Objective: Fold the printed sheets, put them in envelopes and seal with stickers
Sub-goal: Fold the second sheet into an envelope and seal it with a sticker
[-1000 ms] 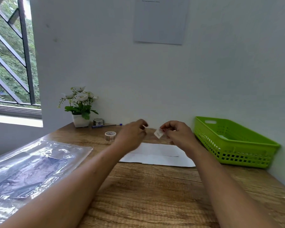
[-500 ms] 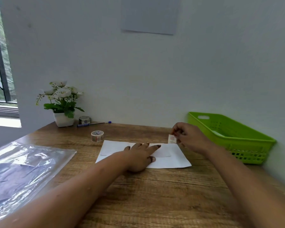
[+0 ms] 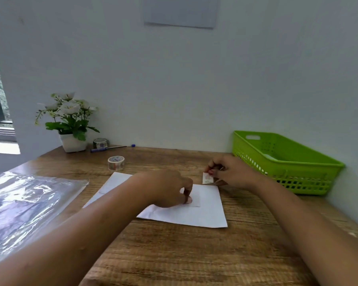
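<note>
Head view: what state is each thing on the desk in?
Envelope: flat on the desk, left hand pressing it with curled fingertips.
Sticker: pinched in right hand, near envelope's far edge.
Tape roll: lying flat, untouched.
Green basket: upright, untouched.
Plastic bag: flat, untouched.

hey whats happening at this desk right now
A person seems to be at the sealing step. Their left hand presses curled fingertips onto the middle of a white envelope lying flat on the wooden desk; whether it pinches anything there is unclear. Their right hand pinches a small sticker piece just past the envelope's far right corner. A tape roll sits behind the envelope, a green basket stands to the right, and a clear plastic bag lies to the left.
</note>
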Demonstrator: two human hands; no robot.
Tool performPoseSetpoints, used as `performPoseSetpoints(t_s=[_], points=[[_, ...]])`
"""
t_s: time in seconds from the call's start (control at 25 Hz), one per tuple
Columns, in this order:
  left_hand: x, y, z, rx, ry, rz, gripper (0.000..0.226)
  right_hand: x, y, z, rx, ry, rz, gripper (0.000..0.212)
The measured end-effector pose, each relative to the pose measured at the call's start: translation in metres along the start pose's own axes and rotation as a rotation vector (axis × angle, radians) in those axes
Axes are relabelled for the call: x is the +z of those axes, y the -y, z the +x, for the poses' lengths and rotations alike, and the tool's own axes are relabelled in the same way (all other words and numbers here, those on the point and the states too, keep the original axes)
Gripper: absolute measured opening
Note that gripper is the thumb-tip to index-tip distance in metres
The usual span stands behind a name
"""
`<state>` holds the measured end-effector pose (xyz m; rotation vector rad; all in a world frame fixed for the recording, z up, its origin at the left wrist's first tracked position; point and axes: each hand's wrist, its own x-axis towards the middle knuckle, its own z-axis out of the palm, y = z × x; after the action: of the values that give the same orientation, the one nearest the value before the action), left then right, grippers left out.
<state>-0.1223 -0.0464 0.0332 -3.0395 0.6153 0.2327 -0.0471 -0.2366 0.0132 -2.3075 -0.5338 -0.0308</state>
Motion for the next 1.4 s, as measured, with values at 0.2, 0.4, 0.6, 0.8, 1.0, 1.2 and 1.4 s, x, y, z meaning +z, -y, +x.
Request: performPoseSetpoints(t_s=[0.2,0.4,0.6,0.8,1.0,1.2,1.4], points=[[0.019,0.005,0.019,0.038,-0.199,-0.029,0.022,-0.006,0.004,-0.003,-0.004,0.159,-0.077,0.017],[0.029,0.012,0.029,0.092,-0.203,-0.146,0.033,-0.01,0.009,-0.009,0.064,0.158,-0.037,0.011],[0.035,0.011,0.032,0.058,-0.218,-0.107,0.041,-0.009,0.01,-0.009,0.065,0.111,0.015,0.009],[0.035,0.011,0.034,0.061,-0.205,-0.078,0.045,-0.008,0.01,-0.009,0.065,0.111,0.047,0.01],[0.036,0.012,0.036,0.049,-0.204,-0.102,0.048,-0.01,0.01,-0.01,0.06,0.15,0.115,0.008],[0.037,0.013,0.037,0.042,-0.205,-0.127,0.049,-0.011,0.008,-0.01,0.074,0.194,0.122,0.012],[0.036,0.011,0.034,0.052,-0.206,-0.129,0.05,-0.007,0.004,-0.006,0.043,0.16,0.03,0.018]])
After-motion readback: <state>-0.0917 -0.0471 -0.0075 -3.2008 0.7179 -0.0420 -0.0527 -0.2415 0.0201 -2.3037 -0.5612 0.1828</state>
